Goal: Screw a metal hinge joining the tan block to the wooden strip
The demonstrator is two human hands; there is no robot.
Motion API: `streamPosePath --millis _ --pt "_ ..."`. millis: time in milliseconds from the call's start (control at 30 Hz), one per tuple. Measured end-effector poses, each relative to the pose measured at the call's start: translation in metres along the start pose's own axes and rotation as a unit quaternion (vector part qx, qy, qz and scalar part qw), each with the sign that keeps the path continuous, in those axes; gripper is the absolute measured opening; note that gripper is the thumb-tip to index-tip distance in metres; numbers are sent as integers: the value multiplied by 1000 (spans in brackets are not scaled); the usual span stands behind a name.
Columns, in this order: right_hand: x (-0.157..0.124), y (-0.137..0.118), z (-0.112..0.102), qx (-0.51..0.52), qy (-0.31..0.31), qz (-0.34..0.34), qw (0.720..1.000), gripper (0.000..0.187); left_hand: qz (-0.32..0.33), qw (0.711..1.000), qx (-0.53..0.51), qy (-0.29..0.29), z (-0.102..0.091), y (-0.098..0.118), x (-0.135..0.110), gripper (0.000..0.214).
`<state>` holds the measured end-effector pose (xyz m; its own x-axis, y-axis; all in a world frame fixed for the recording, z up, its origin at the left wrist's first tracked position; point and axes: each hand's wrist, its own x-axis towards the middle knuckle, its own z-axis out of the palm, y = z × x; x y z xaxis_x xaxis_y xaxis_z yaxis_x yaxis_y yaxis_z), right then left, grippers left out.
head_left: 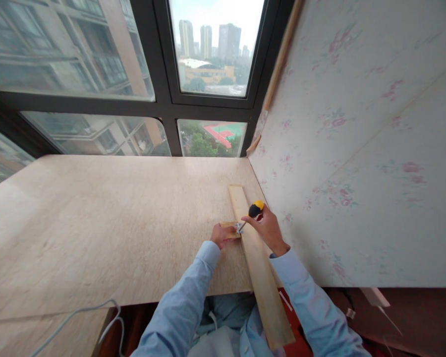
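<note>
My right hand (268,229) is closed on a screwdriver (256,208) with a yellow and black handle. Its shaft slants down to a small metal hinge-like bracket (239,228), where a short wooden piece (228,225) meets a long wooden board (255,263). My left hand (221,235) grips the short piece just left of the bracket, fingers pressed along it. The long board lies on the tabletop, and its near end juts past the edge toward my body. Whether the tip sits in a screw is too small to tell.
A wide pale wooden tabletop (96,223) runs up to dark-framed windows (163,74). Close on the right stands a floral-papered wall (357,148). A light cable (78,311) loops over the near left edge. Something red (299,342) is below the board's near end.
</note>
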<state>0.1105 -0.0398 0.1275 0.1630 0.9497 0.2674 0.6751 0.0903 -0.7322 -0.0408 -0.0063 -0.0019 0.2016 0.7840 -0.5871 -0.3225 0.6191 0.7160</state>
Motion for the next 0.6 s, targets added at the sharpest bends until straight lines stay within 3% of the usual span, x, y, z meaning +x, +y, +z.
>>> streamPosePath --millis 133,233,333,433,600 --pt "-2 4 3 88 -30 -7 996 40 10 1000 -10 -1 2 -1 -2 31" --pt "-5 9 5 212 -95 -27 972 41 17 1000 -14 5 4 -3 -2 29" --pt "-6 11 3 268 -134 -24 954 40 19 1000 -14 12 5 -5 0 30" --pt "-5 7 -1 215 -112 -17 970 40 19 1000 -15 14 5 -5 1 28" --pt "-4 -2 -1 47 -38 -36 998 57 28 999 -21 -1 4 -3 -3 24"
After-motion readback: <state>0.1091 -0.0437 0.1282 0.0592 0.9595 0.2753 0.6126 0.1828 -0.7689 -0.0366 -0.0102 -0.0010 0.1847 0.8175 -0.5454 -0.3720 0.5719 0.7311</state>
